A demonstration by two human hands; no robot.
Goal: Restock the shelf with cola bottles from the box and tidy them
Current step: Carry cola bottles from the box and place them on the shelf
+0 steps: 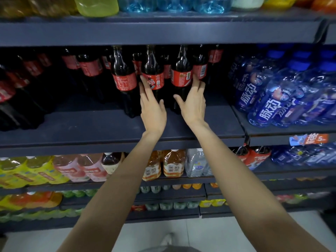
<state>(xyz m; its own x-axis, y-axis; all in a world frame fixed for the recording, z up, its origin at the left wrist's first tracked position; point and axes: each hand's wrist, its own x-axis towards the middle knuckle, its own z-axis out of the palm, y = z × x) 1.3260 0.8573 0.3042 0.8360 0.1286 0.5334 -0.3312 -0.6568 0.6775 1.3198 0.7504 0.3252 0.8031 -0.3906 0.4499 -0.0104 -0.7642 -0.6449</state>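
Dark cola bottles with red labels stand on the middle shelf [101, 128]. Three are at the front centre: a left bottle [123, 77], a middle bottle [153, 77] and a right bottle [181, 77]. My left hand [152, 108] is stretched out with straight fingers against the middle bottle's left side. My right hand [193, 100] has straight fingers at the right bottle's right side, thumb spread toward the bottle's lower body. More cola bottles [89, 68] stand further back and to the left. The box is out of view.
Blue drink bottles [269, 99] fill the shelf section to the right. Yellow, pink and orange tea bottles [172, 166] sit on the shelf below. Water bottles [171, 4] stand on the top shelf. Bare shelf lies in front of the cola.
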